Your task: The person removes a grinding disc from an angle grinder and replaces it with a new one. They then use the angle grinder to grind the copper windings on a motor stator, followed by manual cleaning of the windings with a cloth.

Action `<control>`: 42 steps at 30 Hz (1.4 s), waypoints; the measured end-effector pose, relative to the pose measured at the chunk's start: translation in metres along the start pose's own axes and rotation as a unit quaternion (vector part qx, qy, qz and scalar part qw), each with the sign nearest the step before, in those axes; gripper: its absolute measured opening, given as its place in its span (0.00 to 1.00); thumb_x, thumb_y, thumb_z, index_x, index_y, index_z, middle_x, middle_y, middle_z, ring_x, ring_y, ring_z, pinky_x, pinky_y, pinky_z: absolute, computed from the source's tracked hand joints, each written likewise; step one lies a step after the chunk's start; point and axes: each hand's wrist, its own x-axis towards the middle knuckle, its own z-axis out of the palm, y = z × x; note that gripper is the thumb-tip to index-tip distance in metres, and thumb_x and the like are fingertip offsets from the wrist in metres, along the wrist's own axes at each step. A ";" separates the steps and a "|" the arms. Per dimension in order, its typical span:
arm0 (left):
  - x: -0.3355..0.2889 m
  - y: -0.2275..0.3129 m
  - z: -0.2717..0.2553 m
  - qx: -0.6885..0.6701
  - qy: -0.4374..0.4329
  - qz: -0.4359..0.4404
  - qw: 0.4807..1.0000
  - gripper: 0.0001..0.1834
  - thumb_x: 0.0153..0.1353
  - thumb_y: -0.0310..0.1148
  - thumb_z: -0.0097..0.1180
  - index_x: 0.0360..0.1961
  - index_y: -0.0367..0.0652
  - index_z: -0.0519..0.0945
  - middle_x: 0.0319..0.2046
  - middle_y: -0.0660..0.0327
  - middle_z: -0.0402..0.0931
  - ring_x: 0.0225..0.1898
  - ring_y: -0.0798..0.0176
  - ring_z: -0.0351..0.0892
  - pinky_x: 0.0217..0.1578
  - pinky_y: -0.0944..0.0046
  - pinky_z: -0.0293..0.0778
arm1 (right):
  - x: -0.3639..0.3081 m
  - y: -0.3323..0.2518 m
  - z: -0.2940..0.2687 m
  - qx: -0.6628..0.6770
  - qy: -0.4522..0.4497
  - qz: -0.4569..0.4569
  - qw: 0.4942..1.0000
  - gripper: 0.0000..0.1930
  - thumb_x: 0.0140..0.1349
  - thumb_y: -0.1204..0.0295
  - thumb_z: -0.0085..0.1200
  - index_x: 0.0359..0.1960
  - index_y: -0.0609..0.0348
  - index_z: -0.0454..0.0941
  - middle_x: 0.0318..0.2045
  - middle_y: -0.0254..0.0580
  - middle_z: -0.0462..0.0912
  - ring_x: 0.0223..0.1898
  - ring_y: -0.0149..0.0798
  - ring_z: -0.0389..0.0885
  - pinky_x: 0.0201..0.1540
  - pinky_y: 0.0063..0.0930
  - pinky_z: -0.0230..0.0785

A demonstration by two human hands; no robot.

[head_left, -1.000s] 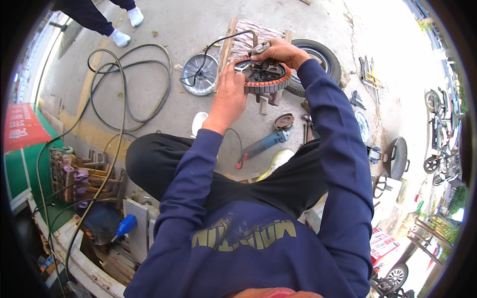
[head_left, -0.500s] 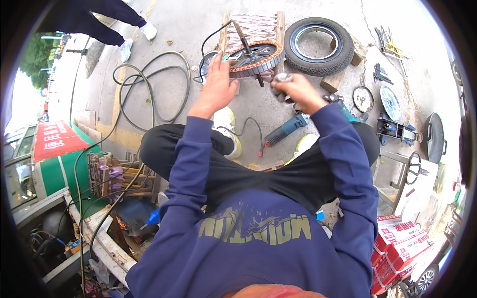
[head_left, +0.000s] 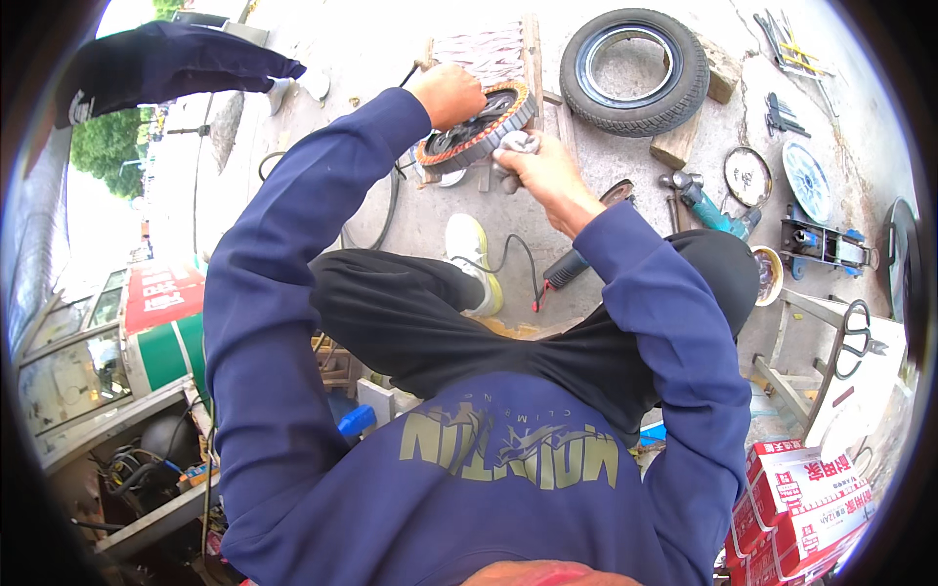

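Observation:
A motor stator, a grey toothed wheel with copper windings round its edge, leans tilted at the front of a low woven-topped wooden stool. My left hand is closed on the stator's axle, over its upper face; the hand hides most of the axle. A black cable shows beside that fist. My right hand grips a crumpled grey rag against the stator's right edge.
A tyre on its rim lies on wood blocks to the right. Nearer are a teal angle grinder, a metal ring, a pale disc and scissors. Red-and-white boxes stand lower right. Another person's legs show upper left.
My left hand has gone from the stator's left side up to its axle and closed. My right hand has brought the rag leftward to the rim. The stator now tilts differently.

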 end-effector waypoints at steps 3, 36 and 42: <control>0.013 -0.007 0.008 -0.011 -0.049 0.031 0.998 0.08 0.45 0.32 0.69 0.28 0.43 0.89 0.29 0.53 0.87 0.35 0.52 0.89 0.39 0.55 0.84 | 0.000 -0.011 0.003 0.051 -0.038 0.027 0.998 0.08 0.67 0.76 0.61 0.46 0.61 0.80 0.35 0.35 0.85 0.31 0.27 0.82 0.30 0.24 0.75; -0.209 0.081 0.057 -0.254 0.381 -0.448 0.768 0.13 0.51 0.44 0.70 0.33 0.50 0.85 0.21 0.58 0.81 0.24 0.52 0.84 0.25 0.54 0.76 | -0.034 -0.062 0.017 -0.048 -0.101 -0.035 0.993 0.25 0.79 0.49 0.47 0.60 0.57 0.76 0.48 0.39 0.86 0.50 0.34 0.88 0.50 0.33 0.84; -0.203 0.085 0.056 -0.180 0.443 -0.381 0.791 0.08 0.56 0.37 0.66 0.32 0.49 0.79 0.23 0.61 0.80 0.24 0.55 0.84 0.23 0.57 0.75 | -0.025 -0.044 0.045 -0.018 -0.208 0.056 0.976 0.25 0.80 0.51 0.43 0.56 0.63 0.78 0.42 0.48 0.87 0.39 0.40 0.88 0.32 0.27 0.79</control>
